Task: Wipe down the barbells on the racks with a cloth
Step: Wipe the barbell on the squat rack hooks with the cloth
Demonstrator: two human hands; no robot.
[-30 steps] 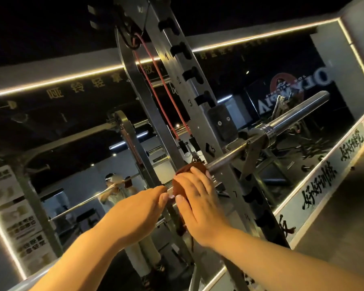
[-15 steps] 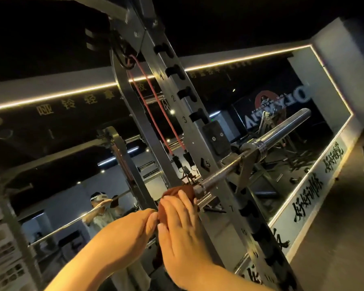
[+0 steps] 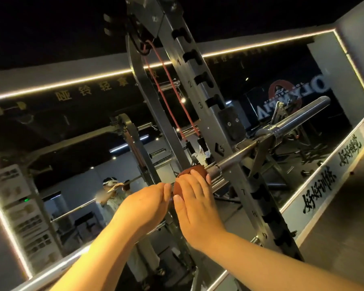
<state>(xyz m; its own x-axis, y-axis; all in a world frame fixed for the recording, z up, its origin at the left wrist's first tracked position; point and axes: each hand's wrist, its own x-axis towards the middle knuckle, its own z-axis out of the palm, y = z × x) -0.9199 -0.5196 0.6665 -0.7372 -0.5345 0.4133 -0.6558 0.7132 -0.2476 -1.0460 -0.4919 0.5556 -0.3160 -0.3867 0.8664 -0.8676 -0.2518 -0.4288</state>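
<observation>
The barbell (image 3: 235,158) lies across the rack (image 3: 198,80), running from lower left up to its thick chrome sleeve (image 3: 303,116) at the right, in front of a wall mirror (image 3: 72,143). The cloth (image 3: 189,172), a brown-red wad, is wrapped on the bar just left of the upright. The right hand (image 3: 195,202) is closed over it, fingers curled across the top and pressing it onto the steel. The left hand (image 3: 143,206) sits just beside it on the same line, fingers bent forward and their tips almost touching the cloth. The bar is hidden under that hand, so I cannot tell whether it clasps the bar or only rests there.

The wiping looks to be on the shaft close to the upright, and that is where trouble is likeliest. The cloth is near the bracket (image 3: 216,171) on the bar and the hook (image 3: 261,148) that carries it. A stroke pushed further right could jam the fabric against that hardware and snag or pull it out of the grip. The right fingertips lead the cloth, so they would reach the metal first and could get pinched between bar and upright.

The bar probably rests loose in its hook. A hard twist or shove along it could roll or shift it, more so if the left hand is not really gripping. Two red cords (image 3: 170,106) hang down to clips just behind the bar, and a wide sweep could catch them. The bunched cloth may also miss the underside of the shaft.
</observation>
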